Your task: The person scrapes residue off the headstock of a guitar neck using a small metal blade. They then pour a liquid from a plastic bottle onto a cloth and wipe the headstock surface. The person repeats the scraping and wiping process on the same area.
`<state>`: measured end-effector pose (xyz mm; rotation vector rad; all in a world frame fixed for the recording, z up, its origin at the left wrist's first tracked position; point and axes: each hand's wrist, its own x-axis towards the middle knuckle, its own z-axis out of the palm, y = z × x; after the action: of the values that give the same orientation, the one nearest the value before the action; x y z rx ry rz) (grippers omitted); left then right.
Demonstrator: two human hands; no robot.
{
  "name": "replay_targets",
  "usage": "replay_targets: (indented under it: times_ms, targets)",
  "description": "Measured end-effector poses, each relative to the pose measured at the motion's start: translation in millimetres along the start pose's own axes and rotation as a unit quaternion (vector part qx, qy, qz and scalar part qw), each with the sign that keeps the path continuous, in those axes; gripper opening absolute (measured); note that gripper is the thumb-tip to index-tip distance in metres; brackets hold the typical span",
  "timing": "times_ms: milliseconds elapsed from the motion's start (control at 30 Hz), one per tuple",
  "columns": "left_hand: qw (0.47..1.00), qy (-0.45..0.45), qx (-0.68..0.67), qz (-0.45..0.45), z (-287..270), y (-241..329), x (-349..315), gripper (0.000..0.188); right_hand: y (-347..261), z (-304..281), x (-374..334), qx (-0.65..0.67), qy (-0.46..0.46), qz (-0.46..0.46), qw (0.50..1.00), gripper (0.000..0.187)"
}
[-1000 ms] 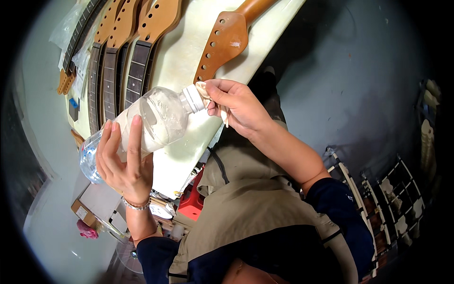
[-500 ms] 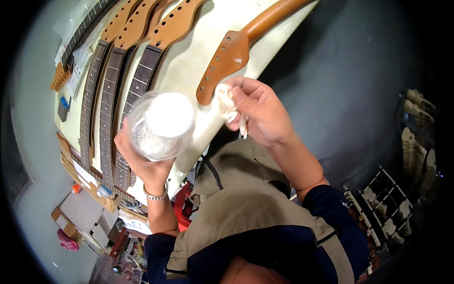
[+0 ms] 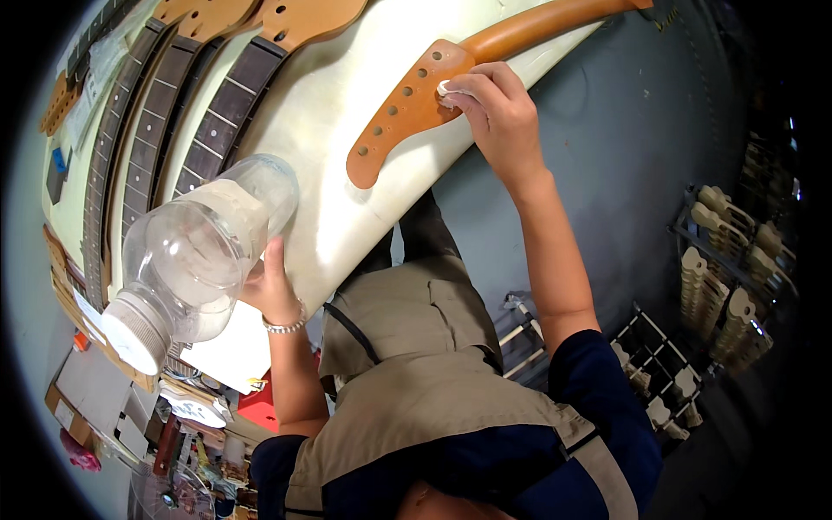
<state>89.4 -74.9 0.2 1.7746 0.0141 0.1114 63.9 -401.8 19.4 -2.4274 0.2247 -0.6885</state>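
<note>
Along the surface's [image 3: 325, 208] right edge lies the orange-brown guitar neck [image 3: 524, 37]; your right hand [image 3: 503, 126] pinches a white cloth [image 3: 444, 89], thumb and fingers closed on it, seemingly touching the headstock [image 3: 394, 117]. Toward the near corner, your left hand [image 3: 275, 290] grips the clear bottle [image 3: 204, 247], tilted, held above the surface. Thumb shows; other fingers hidden behind it.

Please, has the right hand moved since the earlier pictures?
Yes; the right hand moved along the rightmost headstock, from near its tip toward the neck.
</note>
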Motion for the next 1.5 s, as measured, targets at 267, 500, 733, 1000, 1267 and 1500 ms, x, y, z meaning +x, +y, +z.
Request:
replay_targets:
  times_ms: [267,500,733,1000,1267,1500]
  targets:
    - [0.859,-0.178,0.223,0.424,51.3,14.4,-47.4,0.069,-0.9,6.4,-12.8,-0.016,0.042,0.022,0.999,0.017]
    - [0.884,-0.237,0.33,0.232,121.4,20.9,4.1,0.062,-10.4,5.0,-16.8,-0.032,0.005,-0.047,0.998,0.018]
    - [0.879,-0.236,0.333,0.245,122.4,19.0,5.0,0.055,-6.8,6.4,-16.2,-0.046,0.009,-0.08,0.996,0.015]
    - [0.873,-0.218,0.344,0.267,123.8,15.7,3.9,0.056,-16.4,13.0,-21.7,-0.038,0.018,-0.047,0.998,0.016]
    - [0.873,-0.218,0.348,0.262,124.1,16.7,5.0,0.056,-18.7,16.0,-21.9,-0.05,0.024,-0.033,0.998,0.013]
    - [0.874,-0.215,0.344,0.268,124.4,14.8,4.0,0.056,-9.1,11.9,-13.9,-0.072,0.025,-0.027,0.997,0.01]
